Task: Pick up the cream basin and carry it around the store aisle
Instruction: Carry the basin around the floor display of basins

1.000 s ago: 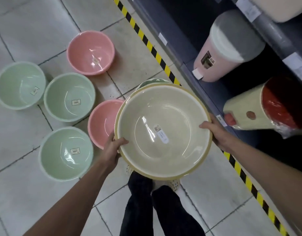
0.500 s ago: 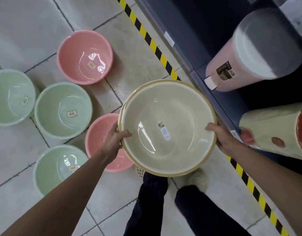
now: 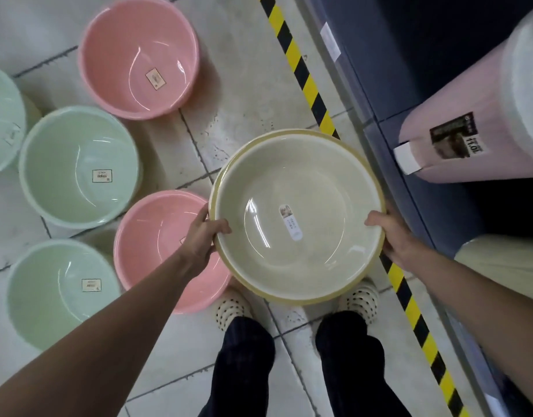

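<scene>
The round cream plastic basin with a darker tan rim (image 3: 297, 216) sits in the middle of the frame, held off the tiled floor (image 3: 247, 85) above the person's feet in perforated cream clogs (image 3: 232, 307). The left hand (image 3: 203, 236) clasps the rim at the basin's left edge, thumb hooked over the inside, fingers hidden beneath. The right hand (image 3: 391, 233) clasps the opposite edge in the same way, thumb lying on the inner wall. Both hands are closed on the rim, so the pick-up looks done.

What remains, as I judge it, is the carrying around the aisle, and nothing in the frame shows how much of that is behind. The basin is level, mouth up, empty but for a small label at its bottom.

In the left half of the frame lie loose basins on the floor: a pink plastic basin (image 3: 139, 55) at upper left, another pink one (image 3: 160, 251) just left of the held basin, and pale green plastic basins (image 3: 79, 167) further left. A yellow-and-black striped floor tape (image 3: 301, 67) runs along the dark shelving unit (image 3: 409, 70) at right, which holds a pink lidded bin (image 3: 469, 127)
</scene>
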{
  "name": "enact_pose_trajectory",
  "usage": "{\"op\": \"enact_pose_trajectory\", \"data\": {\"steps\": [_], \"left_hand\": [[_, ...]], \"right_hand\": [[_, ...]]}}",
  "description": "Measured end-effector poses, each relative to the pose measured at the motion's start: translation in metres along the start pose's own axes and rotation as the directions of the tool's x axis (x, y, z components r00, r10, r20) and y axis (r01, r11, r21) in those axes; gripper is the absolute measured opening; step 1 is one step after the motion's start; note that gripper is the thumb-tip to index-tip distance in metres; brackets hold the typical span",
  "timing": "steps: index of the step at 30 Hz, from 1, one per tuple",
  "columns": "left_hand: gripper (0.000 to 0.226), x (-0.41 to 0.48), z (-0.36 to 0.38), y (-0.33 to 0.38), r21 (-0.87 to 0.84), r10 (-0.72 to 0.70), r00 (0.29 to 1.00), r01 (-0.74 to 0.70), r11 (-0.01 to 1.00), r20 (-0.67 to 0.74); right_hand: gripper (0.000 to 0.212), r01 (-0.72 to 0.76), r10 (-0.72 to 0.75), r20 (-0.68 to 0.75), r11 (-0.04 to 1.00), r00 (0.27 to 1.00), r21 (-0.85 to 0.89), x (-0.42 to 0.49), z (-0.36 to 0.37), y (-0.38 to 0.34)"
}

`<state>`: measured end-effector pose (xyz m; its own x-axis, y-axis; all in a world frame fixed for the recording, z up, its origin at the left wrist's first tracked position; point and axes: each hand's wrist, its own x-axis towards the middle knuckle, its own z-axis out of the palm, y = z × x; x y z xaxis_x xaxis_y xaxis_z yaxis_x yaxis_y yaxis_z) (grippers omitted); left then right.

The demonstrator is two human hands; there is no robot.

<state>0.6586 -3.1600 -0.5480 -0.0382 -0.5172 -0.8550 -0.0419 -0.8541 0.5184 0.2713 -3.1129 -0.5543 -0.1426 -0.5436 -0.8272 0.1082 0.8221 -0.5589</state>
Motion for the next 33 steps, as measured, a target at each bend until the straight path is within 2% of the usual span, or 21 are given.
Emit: {"op": "enact_pose_trajectory", "data": {"steps": [5,8,12,17,23,28,33], "left_hand": [[0.074,0.017,0.034,-0.03,-0.06,-0.052,0.998,0.049,0.997,-0.043],[0.075,0.029,0.052,-0.041,-0.061,-0.066,0.997,0.064,0.996,-0.038],[0.071,0.045,0.074,-0.045,-0.056,-0.072,0.996,0.07,0.996,-0.046],[0.077,0.067,0.081,-0.06,-0.068,-0.088,0.994,0.084,0.994,-0.058],[0.086,0.075,0.081,-0.073,-0.058,-0.036,0.999,0.036,0.998,-0.009],[0.08,0.079,0.079,-0.079,-0.037,-0.006,0.999,0.007,0.999,0.033],[0.088,0.078,0.075,-0.083,-0.055,-0.005,0.992,0.012,0.998,0.127]], "right_hand": [[0.074,-0.024,0.025,0.019,0.999,1.0,-0.039,0.037,-0.035,0.019],[0.074,-0.039,0.04,0.018,0.998,0.999,-0.041,0.052,-0.051,0.029],[0.086,-0.03,0.031,0.023,0.999,0.999,-0.023,0.068,-0.066,0.042],[0.085,-0.016,0.017,0.049,0.999,0.999,-0.033,0.086,-0.079,0.061],[0.073,0.011,-0.009,0.071,1.0,0.997,-0.023,0.093,-0.084,0.08],[0.071,0.007,-0.013,0.122,0.999,0.992,0.052,0.093,-0.084,0.082],[0.089,-0.019,-0.003,0.17,0.991,0.985,0.131,0.092,-0.087,0.083]]}}
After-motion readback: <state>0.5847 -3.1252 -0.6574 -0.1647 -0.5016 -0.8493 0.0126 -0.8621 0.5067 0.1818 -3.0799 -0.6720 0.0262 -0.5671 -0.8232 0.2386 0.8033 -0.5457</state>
